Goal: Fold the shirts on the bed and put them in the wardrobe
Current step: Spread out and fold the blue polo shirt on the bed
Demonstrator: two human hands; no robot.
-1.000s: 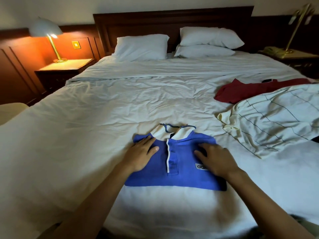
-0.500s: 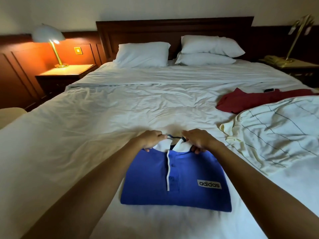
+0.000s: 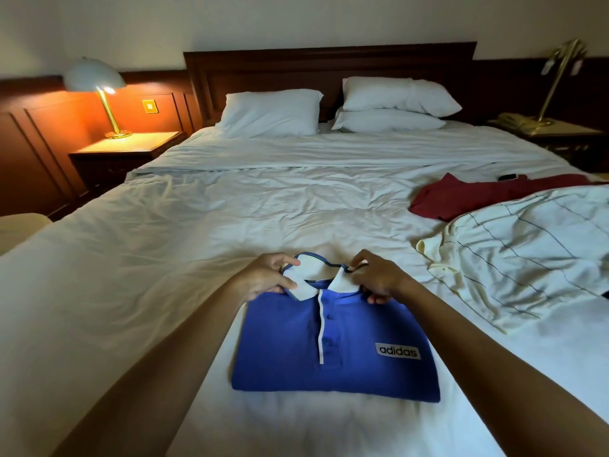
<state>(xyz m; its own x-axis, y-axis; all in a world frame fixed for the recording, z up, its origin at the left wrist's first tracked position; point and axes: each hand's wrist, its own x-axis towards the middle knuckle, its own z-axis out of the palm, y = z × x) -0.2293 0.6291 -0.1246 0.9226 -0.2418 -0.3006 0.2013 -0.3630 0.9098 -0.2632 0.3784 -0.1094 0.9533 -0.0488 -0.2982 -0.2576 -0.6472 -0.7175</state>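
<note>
Low in the frame's centre, the folded blue polo shirt [image 3: 333,351] lies on the bed [image 3: 131,291]. The left hand [image 3: 267,275] pinches its white collar [image 3: 308,280]; the right hand [image 3: 379,278] seemingly grips the other collar side.

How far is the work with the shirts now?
Done: the blue shirt lies folded on the bed. In hand: the left hand and the right hand pinch its white collar. Left: the red shirt and the striped shirt lie unfolded; none is put away.

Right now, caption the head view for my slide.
The left hand and right hand pinch the collar of the folded blue polo; red shirt and striped shirt lie unfolded.
</note>
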